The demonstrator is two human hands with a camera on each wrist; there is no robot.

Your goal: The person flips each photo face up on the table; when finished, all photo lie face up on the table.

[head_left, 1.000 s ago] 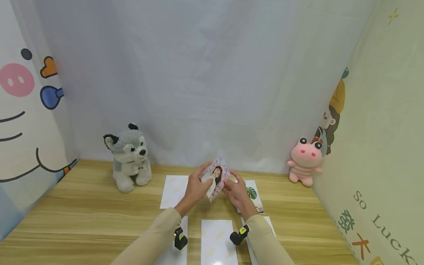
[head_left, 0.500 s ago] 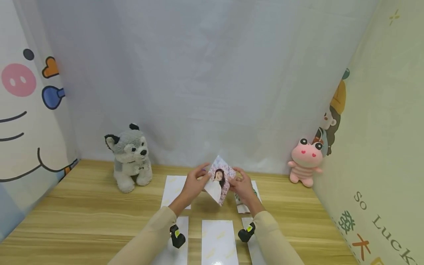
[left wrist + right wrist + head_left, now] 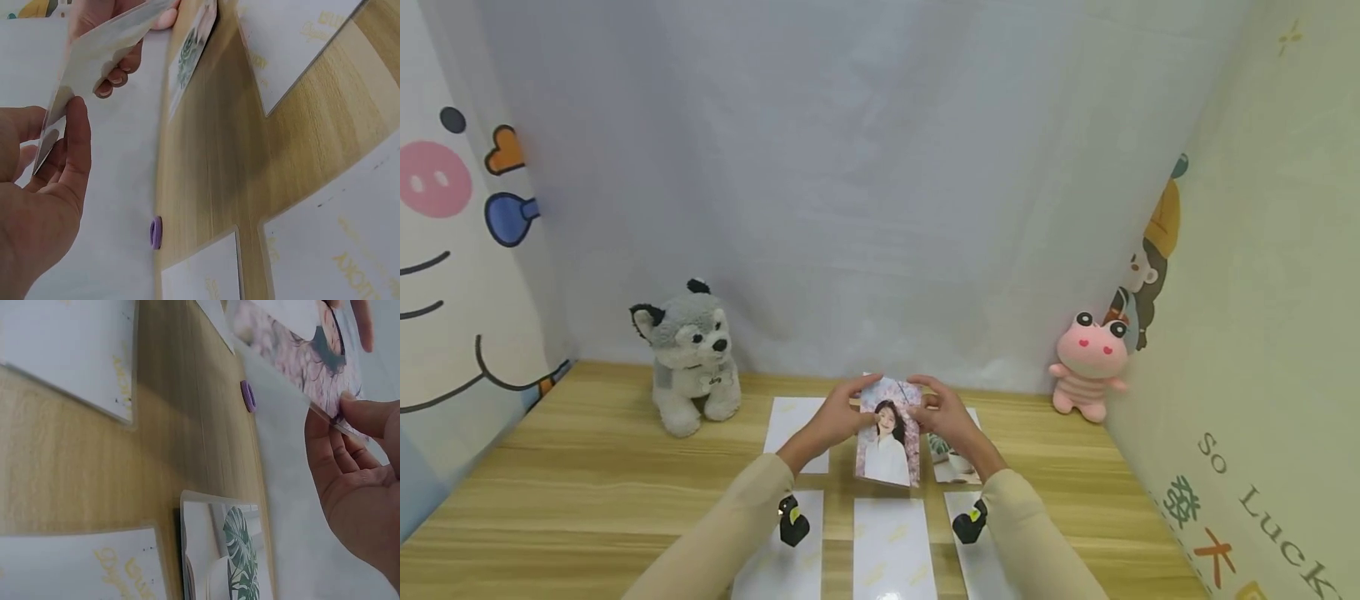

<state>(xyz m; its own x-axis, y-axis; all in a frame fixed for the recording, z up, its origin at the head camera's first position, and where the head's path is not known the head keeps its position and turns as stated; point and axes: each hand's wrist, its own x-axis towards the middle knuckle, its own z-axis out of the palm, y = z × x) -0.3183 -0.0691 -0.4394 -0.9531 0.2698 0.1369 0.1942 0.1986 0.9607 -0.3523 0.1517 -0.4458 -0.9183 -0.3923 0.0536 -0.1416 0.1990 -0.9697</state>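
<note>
A photo print of a person in white against pink blossoms is held over the middle of the table, its long sides near vertical in the head view. My left hand pinches its left edge, thumb on the picture side and fingers behind, as the left wrist view shows from the pale back. On the opposite edge, my right hand pinches it the same way. Below and to the right lies a plant photo, partly covered by my right hand in the head view.
White cards with faint yellow print lie around: one at back left, another in front centre, more under both forearms. A purple ring lies near the table's back edge. A plush husky sits left, a pink plush frog right.
The photo print has turned from a tilted, diamond-like pose to straight up and down, and sits slightly lower. Both hands have kept hold of its sides and drawn level.
</note>
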